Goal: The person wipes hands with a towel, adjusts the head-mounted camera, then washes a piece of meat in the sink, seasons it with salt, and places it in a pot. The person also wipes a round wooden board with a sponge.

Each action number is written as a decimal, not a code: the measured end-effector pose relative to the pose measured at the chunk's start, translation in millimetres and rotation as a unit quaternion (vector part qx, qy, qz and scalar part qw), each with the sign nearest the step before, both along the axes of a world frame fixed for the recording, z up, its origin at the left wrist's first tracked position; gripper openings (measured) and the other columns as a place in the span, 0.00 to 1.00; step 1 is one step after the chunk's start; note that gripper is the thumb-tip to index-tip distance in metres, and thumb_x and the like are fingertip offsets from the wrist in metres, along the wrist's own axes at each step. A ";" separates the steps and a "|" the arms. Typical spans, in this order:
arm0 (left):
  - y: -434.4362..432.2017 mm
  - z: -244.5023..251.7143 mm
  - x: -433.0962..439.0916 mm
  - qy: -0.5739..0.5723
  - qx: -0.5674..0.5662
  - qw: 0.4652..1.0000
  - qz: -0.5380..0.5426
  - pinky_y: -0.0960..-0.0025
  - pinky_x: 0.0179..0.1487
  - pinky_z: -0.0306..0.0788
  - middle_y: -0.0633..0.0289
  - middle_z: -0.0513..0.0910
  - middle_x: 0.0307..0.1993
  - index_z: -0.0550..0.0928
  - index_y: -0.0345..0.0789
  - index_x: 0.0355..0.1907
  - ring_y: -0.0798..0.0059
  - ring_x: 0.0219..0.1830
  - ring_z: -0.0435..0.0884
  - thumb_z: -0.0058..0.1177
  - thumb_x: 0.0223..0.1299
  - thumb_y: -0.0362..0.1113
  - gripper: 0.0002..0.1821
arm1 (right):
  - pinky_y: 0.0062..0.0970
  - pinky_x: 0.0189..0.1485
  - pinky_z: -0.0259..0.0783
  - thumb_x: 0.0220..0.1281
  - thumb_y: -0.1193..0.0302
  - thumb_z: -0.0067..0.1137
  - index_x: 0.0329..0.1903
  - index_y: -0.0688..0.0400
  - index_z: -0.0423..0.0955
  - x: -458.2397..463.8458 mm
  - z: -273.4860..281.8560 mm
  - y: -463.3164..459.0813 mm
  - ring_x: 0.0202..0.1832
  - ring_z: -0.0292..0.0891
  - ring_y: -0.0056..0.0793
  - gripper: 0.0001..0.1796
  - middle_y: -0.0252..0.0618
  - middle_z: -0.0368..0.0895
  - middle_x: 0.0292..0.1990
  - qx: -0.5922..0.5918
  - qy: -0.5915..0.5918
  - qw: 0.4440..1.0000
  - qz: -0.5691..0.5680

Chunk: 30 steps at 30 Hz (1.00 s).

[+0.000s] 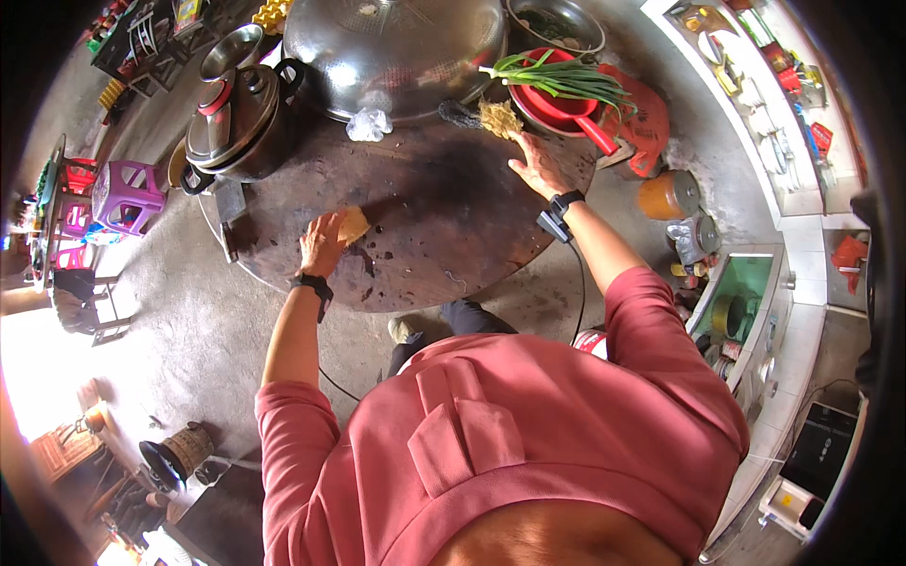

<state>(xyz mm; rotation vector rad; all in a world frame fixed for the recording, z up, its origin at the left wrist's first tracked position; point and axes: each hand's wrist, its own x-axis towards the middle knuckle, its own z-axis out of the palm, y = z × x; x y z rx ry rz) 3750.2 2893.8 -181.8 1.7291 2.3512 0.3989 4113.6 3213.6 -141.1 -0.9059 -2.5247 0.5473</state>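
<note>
My left hand [323,243] grips a yellow sponge [353,225], which rests on the dark round tabletop [439,205]. Dark wet spots mark the surface beside it. At the table's far right, my right hand [539,166] reaches out with its fingers apart and holds nothing. Its fingertips are at the edge of a crumpled yellowish scrubbing cloth [500,117]; I cannot tell whether they touch. A dark mesh scourer [460,113] lies just left of that cloth. Near the big metal lid [396,56] sits a crumpled clear plastic bag [369,125].
A lidded pressure cooker [233,134] and a cleaver [229,201] occupy the table's left side. Spring onions [566,76] lie across a red plastic ladle [598,134] and basin at the right. Beyond are a steel bowl [232,53], purple stool [127,197] and orange-filled jar [667,195].
</note>
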 end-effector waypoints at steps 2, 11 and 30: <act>2.1 0.5 5.6 0.021 -0.031 0.999 0.035 0.49 0.52 0.71 0.62 0.77 0.52 0.75 0.46 0.56 0.57 0.56 0.74 0.60 0.53 0.31 0.25 | 0.44 0.70 0.58 0.56 0.71 0.64 0.73 0.49 0.55 -18.9 -10.4 27.6 0.69 0.58 0.52 0.42 0.53 0.61 0.68 -0.021 -0.066 0.997 -0.029; -92.0 46.3 37.9 -0.246 0.025 0.933 0.261 0.59 0.54 0.73 0.50 0.82 0.48 0.74 0.36 0.56 0.54 0.52 0.81 0.55 0.57 0.26 0.22 | 0.41 0.55 0.72 0.60 0.73 0.59 0.62 0.51 0.66 -78.1 -52.1 82.4 0.55 0.73 0.46 0.26 0.47 0.71 0.54 -0.135 -0.002 0.987 -0.086; -224.0 60.1 82.0 -0.310 0.072 0.846 0.428 0.65 0.48 0.72 0.57 0.80 0.40 0.74 0.37 0.54 0.68 0.42 0.77 0.55 0.63 0.33 0.17 | 0.39 0.52 0.73 0.53 0.83 0.55 0.55 0.53 0.73 -138.4 52.6 -31.3 0.49 0.75 0.45 0.24 0.44 0.76 0.46 0.060 0.112 0.985 0.118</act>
